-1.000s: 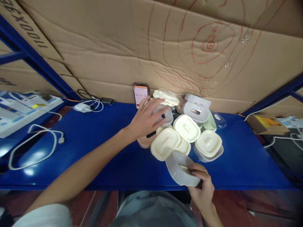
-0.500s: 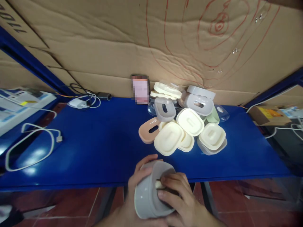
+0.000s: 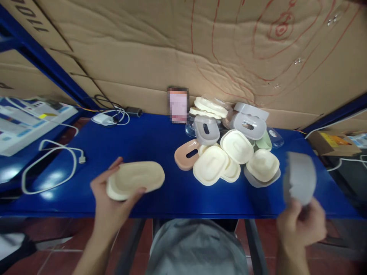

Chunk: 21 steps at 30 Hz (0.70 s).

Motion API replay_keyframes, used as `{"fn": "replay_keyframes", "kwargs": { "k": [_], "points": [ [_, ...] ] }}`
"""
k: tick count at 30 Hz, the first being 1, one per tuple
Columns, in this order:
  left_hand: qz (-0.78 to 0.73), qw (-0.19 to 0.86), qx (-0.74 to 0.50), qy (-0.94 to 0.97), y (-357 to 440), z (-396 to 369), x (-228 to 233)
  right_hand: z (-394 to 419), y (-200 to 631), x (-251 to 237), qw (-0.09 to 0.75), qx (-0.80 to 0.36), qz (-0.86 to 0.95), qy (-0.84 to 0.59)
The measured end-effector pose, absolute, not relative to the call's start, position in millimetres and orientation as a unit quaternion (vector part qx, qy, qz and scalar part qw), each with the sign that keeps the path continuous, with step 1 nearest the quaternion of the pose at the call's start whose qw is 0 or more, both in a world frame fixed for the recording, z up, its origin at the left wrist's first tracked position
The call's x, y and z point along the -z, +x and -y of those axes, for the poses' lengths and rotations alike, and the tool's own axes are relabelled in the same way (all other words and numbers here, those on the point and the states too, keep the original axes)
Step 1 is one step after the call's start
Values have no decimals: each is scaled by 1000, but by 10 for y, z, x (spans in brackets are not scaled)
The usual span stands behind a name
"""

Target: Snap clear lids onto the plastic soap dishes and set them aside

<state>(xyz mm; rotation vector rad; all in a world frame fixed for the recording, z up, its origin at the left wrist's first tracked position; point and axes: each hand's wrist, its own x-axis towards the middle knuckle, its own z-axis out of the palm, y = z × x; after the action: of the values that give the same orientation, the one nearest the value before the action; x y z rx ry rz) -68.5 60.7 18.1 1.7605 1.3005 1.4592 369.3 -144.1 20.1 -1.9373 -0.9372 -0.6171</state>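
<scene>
My left hand (image 3: pixel 110 198) holds a cream oval soap-dish insert (image 3: pixel 134 184) over the left front of the blue table (image 3: pixel 137 145). Over the table's right front edge, my right hand (image 3: pixel 301 225) grips a grey oval dish shell (image 3: pixel 299 177), blurred by motion. Between and behind the hands lies a pile of cream, grey, pink and green oval dish parts (image 3: pixel 229 152). A pink piece (image 3: pixel 187 158) sits at the pile's left edge.
A phone (image 3: pixel 178 105) leans against the cardboard wall (image 3: pixel 172 57) behind the pile. White cables (image 3: pixel 51 168) and a charger (image 3: pixel 104 118) lie at the table's left. Blue shelf posts (image 3: pixel 43 57) stand at both sides. A cardboard box (image 3: pixel 327 142) sits far right.
The two hands, which held the grey dish together at the front edge, have drawn apart: the left now carries the cream insert to the left, the right carries the grey shell to the right.
</scene>
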Motion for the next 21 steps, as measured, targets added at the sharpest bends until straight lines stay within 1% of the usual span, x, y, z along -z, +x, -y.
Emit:
{"fn": "replay_keyframes", "kwargs": {
  "k": [1,2,4,6,9,13,16,19,21],
  "points": [
    [-527,213,-513,643,-810,-710,-159,1459,3956,-178,390,311,326,-803],
    [-564,181,-482,645,-913,-793,-140,1469,4208,-148,341,343,303,-821],
    [-599,138,-411,673,-1024,-898,-121,1474,4640,-61,274,338,299,-849],
    [-604,94,-342,714,-1005,-936,-128,1460,4934,51,241,316,344,-851],
    [-604,42,-292,740,-822,-909,-170,1391,5114,197,225,283,417,-834],
    [-573,25,-329,750,-498,-727,-230,1279,5101,278,213,243,460,-827],
    [-489,34,-357,795,-177,-458,-273,1268,5061,285,204,251,453,-831],
    [-366,46,-329,870,230,-181,-329,1301,5024,265,189,264,466,-823],
    [-321,41,-305,896,497,-77,-366,1321,5003,245,184,272,473,-817]
  ]
}}
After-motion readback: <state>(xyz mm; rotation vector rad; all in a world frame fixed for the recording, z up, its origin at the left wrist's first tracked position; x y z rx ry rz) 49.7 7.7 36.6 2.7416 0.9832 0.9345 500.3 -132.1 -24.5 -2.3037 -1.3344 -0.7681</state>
